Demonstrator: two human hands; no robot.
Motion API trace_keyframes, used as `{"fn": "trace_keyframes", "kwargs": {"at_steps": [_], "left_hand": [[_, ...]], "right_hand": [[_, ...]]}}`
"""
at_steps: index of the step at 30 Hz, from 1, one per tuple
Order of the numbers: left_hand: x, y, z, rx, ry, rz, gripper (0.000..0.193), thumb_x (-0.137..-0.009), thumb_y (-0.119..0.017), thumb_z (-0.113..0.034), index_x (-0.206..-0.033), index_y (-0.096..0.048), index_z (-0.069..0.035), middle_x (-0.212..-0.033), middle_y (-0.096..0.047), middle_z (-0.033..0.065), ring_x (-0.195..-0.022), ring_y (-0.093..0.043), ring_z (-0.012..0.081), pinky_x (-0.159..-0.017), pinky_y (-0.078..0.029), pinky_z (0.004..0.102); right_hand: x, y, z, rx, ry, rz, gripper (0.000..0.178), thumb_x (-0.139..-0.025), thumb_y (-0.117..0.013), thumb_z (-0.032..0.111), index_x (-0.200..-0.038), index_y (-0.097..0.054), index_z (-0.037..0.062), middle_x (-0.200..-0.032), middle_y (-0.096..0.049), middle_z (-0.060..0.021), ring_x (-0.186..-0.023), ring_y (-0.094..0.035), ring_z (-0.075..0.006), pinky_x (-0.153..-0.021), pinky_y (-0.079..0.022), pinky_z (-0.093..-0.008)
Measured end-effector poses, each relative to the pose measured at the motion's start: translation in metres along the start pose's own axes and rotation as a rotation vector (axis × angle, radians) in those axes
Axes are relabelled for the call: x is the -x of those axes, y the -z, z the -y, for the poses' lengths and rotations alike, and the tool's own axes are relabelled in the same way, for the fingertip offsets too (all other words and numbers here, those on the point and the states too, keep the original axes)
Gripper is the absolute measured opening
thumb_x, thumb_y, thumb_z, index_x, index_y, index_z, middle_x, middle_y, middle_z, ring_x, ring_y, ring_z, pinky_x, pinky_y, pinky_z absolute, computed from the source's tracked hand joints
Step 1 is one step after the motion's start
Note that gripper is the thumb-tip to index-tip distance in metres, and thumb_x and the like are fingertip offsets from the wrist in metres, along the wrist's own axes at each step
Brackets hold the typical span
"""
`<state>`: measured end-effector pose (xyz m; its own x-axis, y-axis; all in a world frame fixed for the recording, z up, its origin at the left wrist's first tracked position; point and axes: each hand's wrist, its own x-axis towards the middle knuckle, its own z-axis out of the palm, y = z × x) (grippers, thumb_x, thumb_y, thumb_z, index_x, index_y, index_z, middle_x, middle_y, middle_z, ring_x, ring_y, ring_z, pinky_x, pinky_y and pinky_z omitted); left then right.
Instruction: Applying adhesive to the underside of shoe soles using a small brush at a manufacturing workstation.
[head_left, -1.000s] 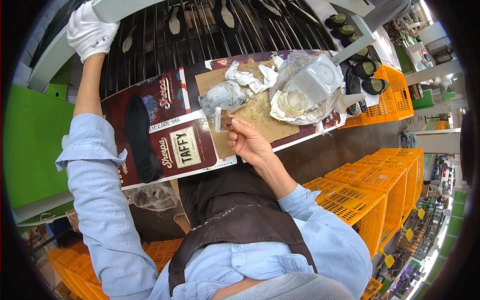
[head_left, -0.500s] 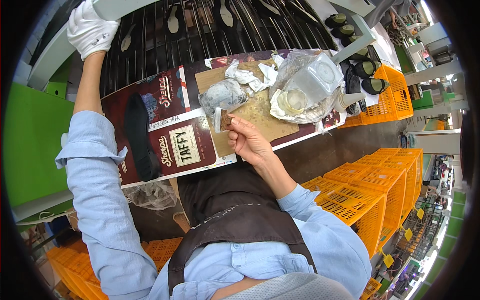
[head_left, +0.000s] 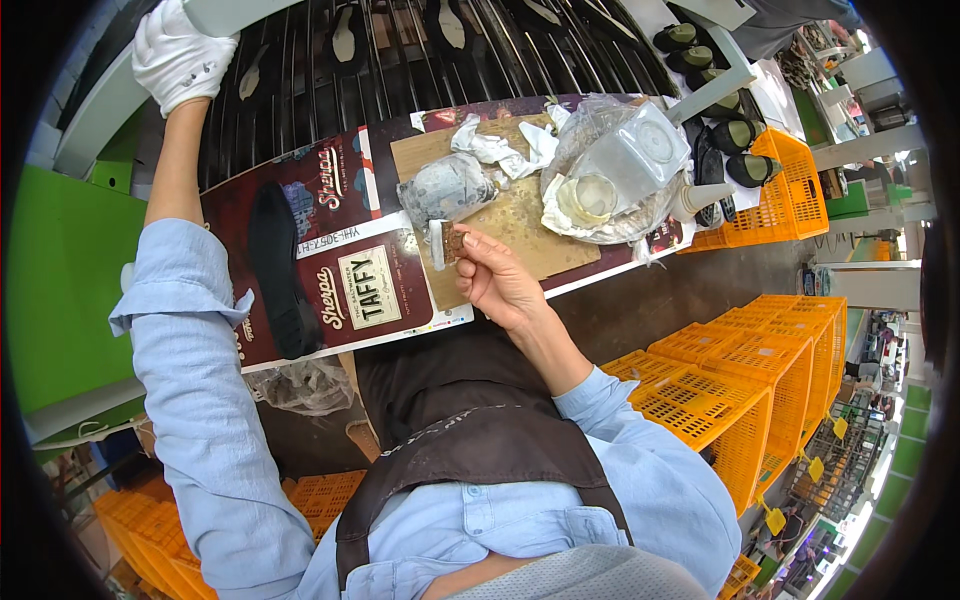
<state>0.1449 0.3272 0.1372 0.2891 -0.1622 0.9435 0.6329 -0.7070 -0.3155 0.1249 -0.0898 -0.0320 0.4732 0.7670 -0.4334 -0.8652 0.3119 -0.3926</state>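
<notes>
My right hand [head_left: 500, 280] pinches a small brush [head_left: 452, 243] with a brown handle and pale bristles, held over the cardboard [head_left: 540, 245] on the work surface. Just beyond the brush lies a stained grey-white container [head_left: 447, 188]. My left hand [head_left: 187, 62], in a white glove, reaches far out to the grey metal frame [head_left: 250, 12] at the upper left; its fingers are partly hidden. Nearer my left forearm, a black shoe sole [head_left: 277, 270] lies on the dark red printed board [head_left: 385, 285]. No hand touches the sole.
Crumpled white cloths [head_left: 490, 148], a clear plastic container [head_left: 640, 150] and a plastic bag [head_left: 570, 150] crowd the board's far right. Beyond runs a rack of black rods [head_left: 400, 75] bearing soles. Dark sandals [head_left: 752, 170] stand by an orange crate [head_left: 795, 185]. Stacked orange crates [head_left: 700, 400] fill the right.
Almost nothing differs. My right hand and the brush have barely shifted, and my left hand stays at the frame.
</notes>
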Motion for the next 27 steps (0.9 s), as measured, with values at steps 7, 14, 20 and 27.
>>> {"fn": "trace_keyframes", "kwargs": {"at_steps": [7, 14, 20, 27], "left_hand": [[0.0, -0.001, 0.001, -0.004, -0.015, -0.041, 0.056, -0.058, -0.077, -0.046, -0.1, -0.059, -0.014, -0.097, -0.064, 0.0035, -0.089, -0.063, 0.0257, -0.081, -0.053, 0.0394], [0.009, -0.004, -0.007, 0.052, 0.03, -0.035, 0.063, -0.067, -0.066, -0.024, -0.121, -0.043, -0.001, -0.111, -0.054, 0.0178, -0.11, -0.053, 0.0378, -0.096, -0.044, 0.0487], [0.014, -0.015, -0.005, 0.083, 0.044, 0.025, 0.08, -0.059, -0.067, -0.025, -0.127, -0.034, 0.002, -0.123, -0.042, 0.019, -0.124, -0.037, 0.0416, -0.108, -0.029, 0.0509], [0.014, -0.009, -0.007, 0.083, 0.096, 0.066, 0.075, -0.062, -0.069, -0.025, -0.126, -0.039, 0.0, -0.124, -0.045, 0.0181, -0.123, -0.04, 0.038, -0.106, -0.031, 0.048]], "right_hand": [[-0.001, 0.0, -0.001, -0.001, 0.001, 0.013, 0.032, -0.092, -0.064, 0.016, -0.121, -0.057, 0.005, -0.085, -0.059, 0.0015, -0.068, -0.053, -0.0076, -0.06, -0.045, -0.0234], [0.0, -0.001, -0.002, 0.008, 0.002, 0.007, 0.031, -0.092, -0.064, 0.017, -0.12, -0.057, 0.0048, -0.086, -0.059, 0.0007, -0.068, -0.053, -0.0075, -0.061, -0.046, -0.0229], [0.0, -0.002, -0.003, -0.002, -0.001, 0.014, 0.029, -0.092, -0.064, 0.015, -0.118, -0.058, 0.0053, -0.088, -0.061, 0.0003, -0.067, -0.054, -0.0067, -0.06, -0.046, -0.0222], [0.0, -0.001, -0.003, -0.012, -0.003, 0.028, 0.027, -0.092, -0.064, 0.014, -0.118, -0.059, 0.0052, -0.088, -0.063, 0.0012, -0.065, -0.054, -0.0053, -0.059, -0.047, -0.021]]}}
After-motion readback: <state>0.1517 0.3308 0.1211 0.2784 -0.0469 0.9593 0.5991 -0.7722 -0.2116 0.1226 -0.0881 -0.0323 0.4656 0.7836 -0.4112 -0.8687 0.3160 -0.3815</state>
